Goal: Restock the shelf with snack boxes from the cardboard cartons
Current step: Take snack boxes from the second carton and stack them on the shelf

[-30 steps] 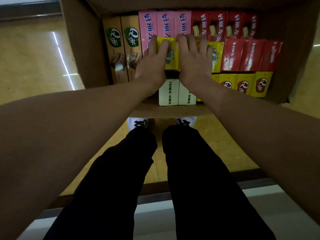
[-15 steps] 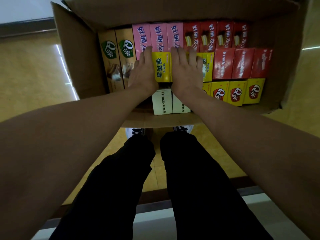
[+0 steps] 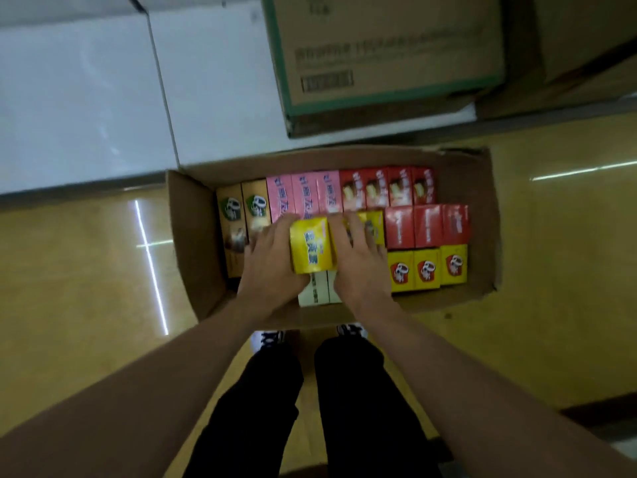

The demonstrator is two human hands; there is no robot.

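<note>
1. Both hands clamp one yellow rectangular cardboard snack box between them, the left hand on its left side and the right hand on its right, probably to lift it straight out of the open brown cardboard carton.
2. Beyond the fingertips stand three pink boxes and four red boxes.
3. Right of the right hand: three plain red boxes, three small yellow boxes.

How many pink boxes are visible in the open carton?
3. The pink boxes stand side by side in the far row: left, middle, right. More may lie hidden beneath them or the hands.
</note>
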